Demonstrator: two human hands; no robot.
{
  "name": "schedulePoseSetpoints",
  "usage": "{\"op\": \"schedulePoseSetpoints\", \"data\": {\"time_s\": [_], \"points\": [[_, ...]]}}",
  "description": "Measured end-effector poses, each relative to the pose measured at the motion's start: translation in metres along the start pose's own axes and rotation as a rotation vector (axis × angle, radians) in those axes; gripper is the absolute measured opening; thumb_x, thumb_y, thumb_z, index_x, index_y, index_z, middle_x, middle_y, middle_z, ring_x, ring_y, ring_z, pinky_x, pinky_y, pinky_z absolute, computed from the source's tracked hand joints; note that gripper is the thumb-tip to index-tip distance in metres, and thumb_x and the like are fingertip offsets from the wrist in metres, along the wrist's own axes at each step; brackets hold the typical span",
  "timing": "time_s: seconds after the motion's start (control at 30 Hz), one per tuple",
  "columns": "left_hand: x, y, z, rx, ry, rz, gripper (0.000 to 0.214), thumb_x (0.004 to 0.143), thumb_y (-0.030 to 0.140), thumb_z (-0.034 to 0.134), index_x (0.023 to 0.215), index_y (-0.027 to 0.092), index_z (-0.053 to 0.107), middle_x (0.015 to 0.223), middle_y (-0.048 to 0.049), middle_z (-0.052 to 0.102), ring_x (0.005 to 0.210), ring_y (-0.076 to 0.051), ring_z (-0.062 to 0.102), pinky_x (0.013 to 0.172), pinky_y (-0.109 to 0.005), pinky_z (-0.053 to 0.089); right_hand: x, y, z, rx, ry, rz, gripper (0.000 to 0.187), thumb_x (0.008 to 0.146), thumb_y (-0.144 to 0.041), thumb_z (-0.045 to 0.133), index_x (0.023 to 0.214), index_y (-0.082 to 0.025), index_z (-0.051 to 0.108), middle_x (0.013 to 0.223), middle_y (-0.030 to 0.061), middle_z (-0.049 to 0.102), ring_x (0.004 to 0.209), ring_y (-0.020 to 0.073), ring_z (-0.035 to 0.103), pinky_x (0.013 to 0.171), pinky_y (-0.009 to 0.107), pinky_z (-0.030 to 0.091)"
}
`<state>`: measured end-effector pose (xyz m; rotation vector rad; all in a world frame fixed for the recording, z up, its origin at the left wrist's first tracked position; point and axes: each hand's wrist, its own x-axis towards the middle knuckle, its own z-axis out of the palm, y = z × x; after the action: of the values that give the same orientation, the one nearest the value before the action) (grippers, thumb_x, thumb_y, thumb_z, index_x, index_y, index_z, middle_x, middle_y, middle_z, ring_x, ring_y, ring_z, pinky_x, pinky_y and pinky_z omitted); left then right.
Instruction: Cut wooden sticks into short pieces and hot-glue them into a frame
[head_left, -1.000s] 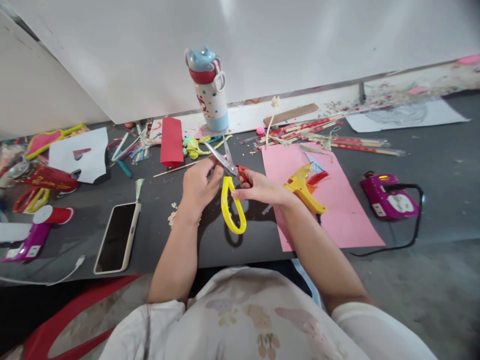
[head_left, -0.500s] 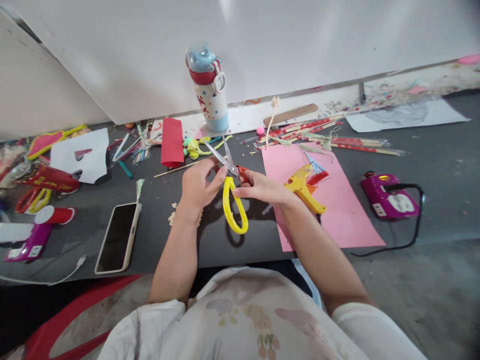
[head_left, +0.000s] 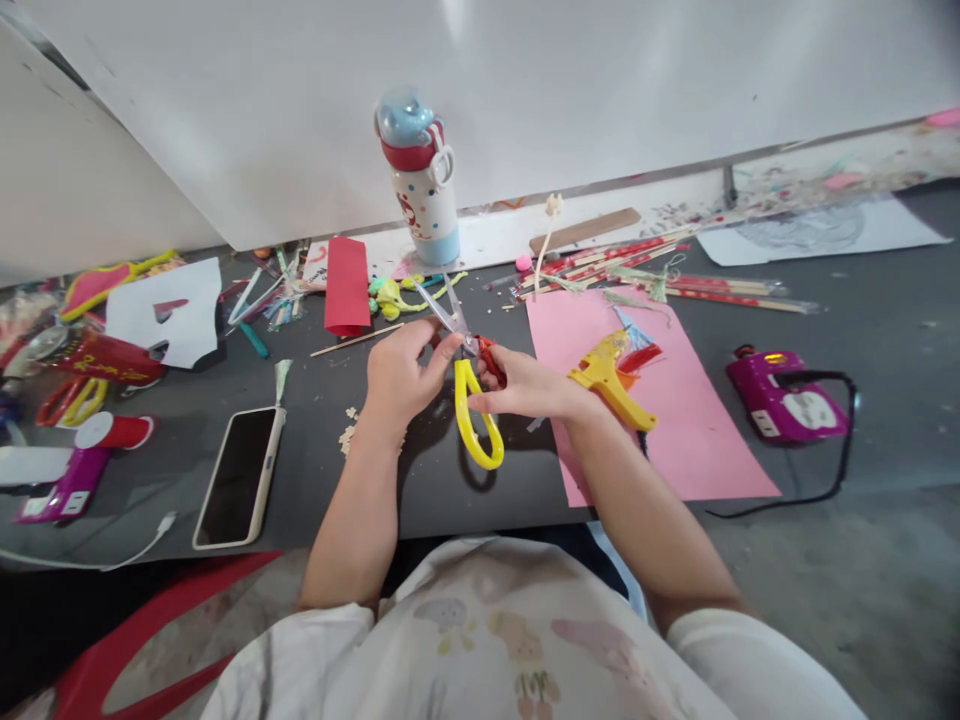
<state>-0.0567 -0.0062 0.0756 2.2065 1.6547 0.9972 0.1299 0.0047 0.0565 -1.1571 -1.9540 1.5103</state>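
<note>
My right hand (head_left: 517, 385) grips a pair of scissors (head_left: 487, 461) with one yellow and one red handle, fingers at the red loop and thumb by the yellow one. The blades stand apart and point away from me, over the dark table. Close by on the left, my left hand (head_left: 401, 378) is curled with its thumb against the fingers at the base of the blades. Whatever lies between those fingertips is too small or hidden to make out. Small pale pieces (head_left: 348, 438) lie beside my left wrist.
A phone (head_left: 240, 480) lies at left, near a red thread spool (head_left: 116, 431). Behind my hands stand a water bottle (head_left: 426, 205) and a red paper (head_left: 347, 288). At right, a yellow glue gun (head_left: 611, 385) rests on pink paper (head_left: 697, 450), with a purple power socket (head_left: 784, 395) beyond.
The scissors and my right hand have shifted slightly right, with the yellow handle turned a little. The blades are still apart. My left hand stays curled beside them. The whole view has drifted slightly.
</note>
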Motion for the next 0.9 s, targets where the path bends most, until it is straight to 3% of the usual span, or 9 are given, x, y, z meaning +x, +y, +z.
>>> {"op": "schedulePoseSetpoints", "data": {"time_s": [0.27, 0.47, 0.73, 0.8, 0.9], "points": [[0.002, -0.002, -0.004, 0.127, 0.019, 0.076, 0.041, 0.090, 0.052, 0.044, 0.085, 0.018, 0.066, 0.067, -0.0027, 0.062, 0.060, -0.013, 0.052, 0.056, -0.026, 0.033, -0.004, -0.009, 0.000, -0.131, -0.003, 0.026, 0.028, 0.068, -0.037, 0.059, 0.081, -0.020, 0.041, 0.074, -0.0028, 0.048, 0.065, 0.0115, 0.043, 0.058, 0.027, 0.035], [0.001, -0.001, -0.004, 0.137, 0.025, 0.093, 0.040, 0.090, 0.051, 0.045, 0.085, 0.018, 0.066, 0.065, -0.0022, 0.061, 0.058, -0.013, 0.051, 0.055, -0.026, 0.032, -0.006, -0.012, 0.002, -0.157, 0.000, 0.088, 0.029, 0.066, -0.036, 0.059, 0.080, -0.021, 0.039, 0.075, -0.0019, 0.049, 0.064, 0.0122, 0.043, 0.056, 0.028, 0.035], [0.002, 0.003, -0.003, 0.195, 0.008, 0.067, 0.038, 0.092, 0.048, 0.042, 0.089, 0.019, 0.065, 0.072, -0.0037, 0.064, 0.069, -0.016, 0.056, 0.063, -0.027, 0.038, -0.004, -0.011, 0.008, -0.123, 0.102, 0.112, 0.035, 0.066, -0.046, 0.063, 0.075, -0.021, 0.040, 0.067, -0.0039, 0.048, 0.059, 0.0108, 0.040, 0.054, 0.026, 0.031], [0.002, 0.004, -0.002, 0.246, 0.071, 0.077, 0.034, 0.093, 0.045, 0.043, 0.095, 0.019, 0.064, 0.083, -0.0056, 0.066, 0.082, -0.018, 0.058, 0.074, -0.029, 0.041, -0.003, -0.009, 0.009, -0.075, 0.133, 0.139, 0.033, 0.066, -0.045, 0.063, 0.076, -0.020, 0.044, 0.069, -0.0035, 0.050, 0.061, 0.0113, 0.043, 0.055, 0.026, 0.033], [0.001, 0.006, 0.000, 0.250, 0.282, 0.156, 0.027, 0.091, 0.037, 0.046, 0.103, 0.018, 0.061, 0.100, -0.0090, 0.064, 0.098, -0.021, 0.055, 0.091, -0.036, 0.041, 0.000, -0.003, 0.010, 0.048, 0.165, 0.131, 0.028, 0.069, -0.042, 0.060, 0.080, -0.019, 0.049, 0.070, -0.0034, 0.052, 0.062, 0.0114, 0.046, 0.057, 0.025, 0.035]]}}
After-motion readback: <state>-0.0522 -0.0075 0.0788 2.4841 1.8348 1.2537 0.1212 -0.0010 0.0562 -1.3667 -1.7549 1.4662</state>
